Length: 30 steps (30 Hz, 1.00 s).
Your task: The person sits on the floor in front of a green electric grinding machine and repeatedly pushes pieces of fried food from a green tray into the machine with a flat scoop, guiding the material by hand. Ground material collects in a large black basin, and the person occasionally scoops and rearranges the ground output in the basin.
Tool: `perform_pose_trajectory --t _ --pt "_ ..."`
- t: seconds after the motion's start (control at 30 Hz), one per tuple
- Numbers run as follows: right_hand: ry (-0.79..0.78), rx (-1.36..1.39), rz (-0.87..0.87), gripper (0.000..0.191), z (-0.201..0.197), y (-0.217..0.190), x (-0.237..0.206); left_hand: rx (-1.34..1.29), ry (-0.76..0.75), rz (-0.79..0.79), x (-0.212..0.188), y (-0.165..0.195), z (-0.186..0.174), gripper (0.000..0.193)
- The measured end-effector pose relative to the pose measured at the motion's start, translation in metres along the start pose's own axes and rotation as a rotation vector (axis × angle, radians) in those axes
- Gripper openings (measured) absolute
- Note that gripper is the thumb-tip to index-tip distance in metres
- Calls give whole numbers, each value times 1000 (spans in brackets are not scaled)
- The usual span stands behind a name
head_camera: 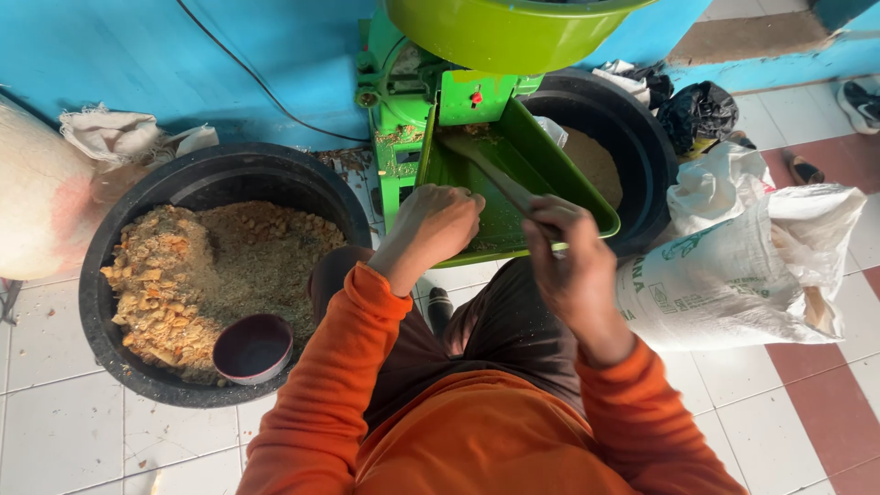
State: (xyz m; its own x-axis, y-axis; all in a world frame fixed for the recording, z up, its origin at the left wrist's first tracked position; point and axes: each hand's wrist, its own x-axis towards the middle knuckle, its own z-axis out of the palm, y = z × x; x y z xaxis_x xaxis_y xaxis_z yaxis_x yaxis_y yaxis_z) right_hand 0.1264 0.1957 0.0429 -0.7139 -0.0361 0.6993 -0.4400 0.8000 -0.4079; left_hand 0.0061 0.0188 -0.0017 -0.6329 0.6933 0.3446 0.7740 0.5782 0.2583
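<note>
Orange sleeves are filling the bottom of our view, one on each of our two arms. Our right hand (570,261) is closing its fingers around the near end of a long, flat, dull-green stick (490,171) — the one tool in view. Its long axis is running diagonally: the held end is lying toward us and to the right, the free end is pointing away and to the left, up the sloping green metal chute (536,151) of the bright green grinding machine (412,101). Our left hand (438,220) is resting on the chute's near left rim, fingers curled downward; we cannot tell whether they are gripping anything.

We are counting two round black plastic tubs. The left tub (137,211) is holding coarse tan crumbs and meal with one small dark bowl (254,347) lying in it. The right tub (642,137) is sitting behind the chute with fine tan meal inside. One white woven sack (733,275) is leaning just right of our right arm — another pale sack (37,192) is showing at the far left.
</note>
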Motion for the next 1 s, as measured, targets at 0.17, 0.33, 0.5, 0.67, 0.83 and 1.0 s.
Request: perform_pose_trajectory --t 0.17,0.33,0.5,0.67,0.83,1.0 --pt "35 36 33 22 14 12 12 -24 70 4 -2 2 -4 6" --pt "122 7 43 22 -30 6 -6 -8 26 11 -1 1 -1 13" --pt "73 -48 26 23 -18 5 5 -7 -16 -11 -1 0 -1 12" --pt "62 -22 -19 21 -9 3 13 2 7 -15 -1 3 -3 12" --pt "101 -30 -15 23 -16 -1 0 4 -23 -19 -1 1 0 15" --pt "37 -24 18 23 15 3 12 -5 23 -7 -1 1 -1 14"
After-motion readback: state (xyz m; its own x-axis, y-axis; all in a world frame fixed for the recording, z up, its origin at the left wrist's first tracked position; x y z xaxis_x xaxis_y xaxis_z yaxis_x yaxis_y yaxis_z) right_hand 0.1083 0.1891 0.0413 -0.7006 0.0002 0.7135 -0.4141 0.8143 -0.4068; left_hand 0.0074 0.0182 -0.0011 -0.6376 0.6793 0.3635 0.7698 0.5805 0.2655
